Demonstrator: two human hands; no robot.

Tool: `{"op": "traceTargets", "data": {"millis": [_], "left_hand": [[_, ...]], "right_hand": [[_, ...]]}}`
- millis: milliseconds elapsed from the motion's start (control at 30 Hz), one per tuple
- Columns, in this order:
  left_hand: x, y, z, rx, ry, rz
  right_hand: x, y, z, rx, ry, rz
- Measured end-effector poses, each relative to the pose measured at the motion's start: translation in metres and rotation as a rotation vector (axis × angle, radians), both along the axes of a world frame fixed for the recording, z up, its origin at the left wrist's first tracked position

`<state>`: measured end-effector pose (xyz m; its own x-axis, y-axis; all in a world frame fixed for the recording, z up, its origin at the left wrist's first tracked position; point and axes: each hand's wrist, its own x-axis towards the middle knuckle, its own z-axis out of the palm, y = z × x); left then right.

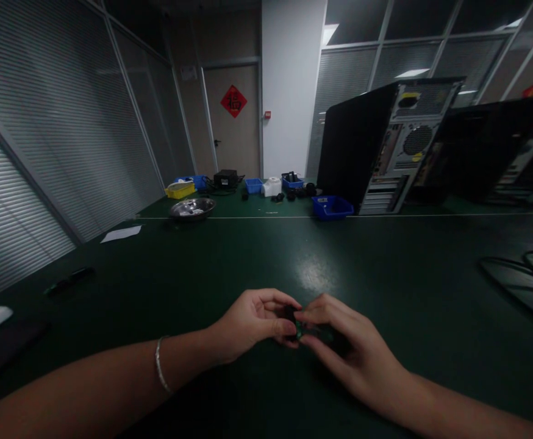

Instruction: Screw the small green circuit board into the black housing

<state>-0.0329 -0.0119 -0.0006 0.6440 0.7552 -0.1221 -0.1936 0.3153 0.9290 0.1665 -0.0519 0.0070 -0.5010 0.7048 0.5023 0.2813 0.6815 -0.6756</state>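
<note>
Wide green tabletop (266, 256), dim room, most of it bare under a dull ceiling reflection. Far right, two opened computer cases: the nearer one (385, 146) standing with its rear panel showing, the second (499, 152) beyond it at the frame edge. Just left of the nearer case, a blue bin (332, 207). Along the far edge, more blue bins, a yellow tray (179, 190), a black box, a white object. Nearer on the left, a steel bowl (192, 208), then a sheet of paper (121, 233), then a dark pen-like item (69, 281). Right edge, dark cable loops (522, 274).

Down at the near centre, both hands meeting above the tabletop. Left hand (252, 323), bracelet on the wrist, pinching narrow. Right hand (339, 341) curled close opposite, fingertips touching the same piece. Between them, a small black part (290, 316), mostly hidden by fingers, a hint of green beneath; exact shape impossible to tell.

Judging progress: seemingly mid-handling, small part gripped and being worked between the fingertips, not set down, not fitted to either case. Nothing visibly finished beside the hands; cases well apart and untouched.
</note>
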Motion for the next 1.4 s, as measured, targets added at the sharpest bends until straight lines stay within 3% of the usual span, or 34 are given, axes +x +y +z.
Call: {"op": "traceTargets", "data": {"millis": [967, 1400], "left_hand": [[0.0022, 0.0004, 0.0, -0.01, -0.011, -0.007], [0.0035, -0.005, 0.0031, 0.109, 0.059, 0.0]], "right_hand": [[-0.0006, -0.0053, -0.0005, -0.019, 0.026, -0.03], [-0.0025, -0.0037, -0.0031, -0.024, -0.047, -0.091]]}}
